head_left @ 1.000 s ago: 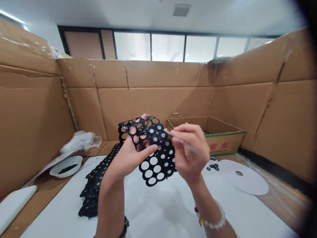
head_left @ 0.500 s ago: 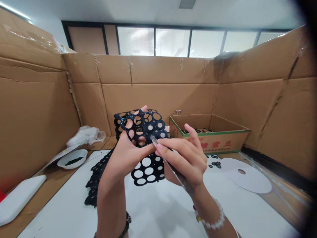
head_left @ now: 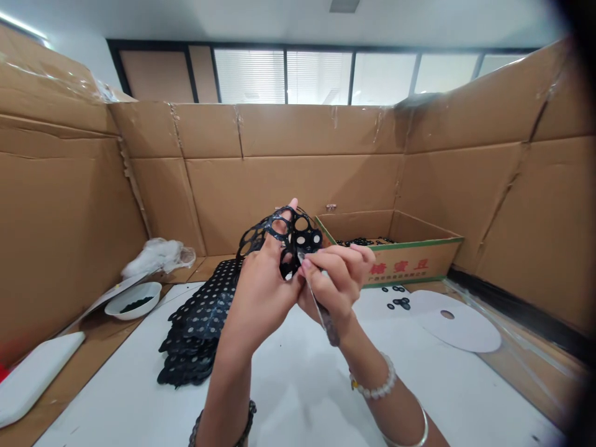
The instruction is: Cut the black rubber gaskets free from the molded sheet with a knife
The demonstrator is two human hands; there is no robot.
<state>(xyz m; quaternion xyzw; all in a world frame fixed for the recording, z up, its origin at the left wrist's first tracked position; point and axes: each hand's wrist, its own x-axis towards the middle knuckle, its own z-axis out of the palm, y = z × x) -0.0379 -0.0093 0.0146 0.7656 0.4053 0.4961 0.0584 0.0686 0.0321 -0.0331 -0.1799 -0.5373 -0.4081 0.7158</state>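
My left hand is closed around a black perforated sheet, bent over the fingers. Its larger holes are open, while a few rings with small holes sit at its right edge. Pinched in my right hand is a slim metal tool, perhaps a blade or tweezers. The tool's tip meets the sheet beside my left thumb; the exact contact is hidden. Below and left of the hands lies a stack of black sheets with small holes, on the white table.
A cardboard box with small black pieces stands at the back right. Several black rings lie near a white disc. A white bowl with dark contents and a clear plastic bag are at left. Cardboard walls surround the table.
The held sheet has turned and folded closer together, and its hanging lower part no longer shows. Both hands have come nearer each other, the right one moving left with the tool.
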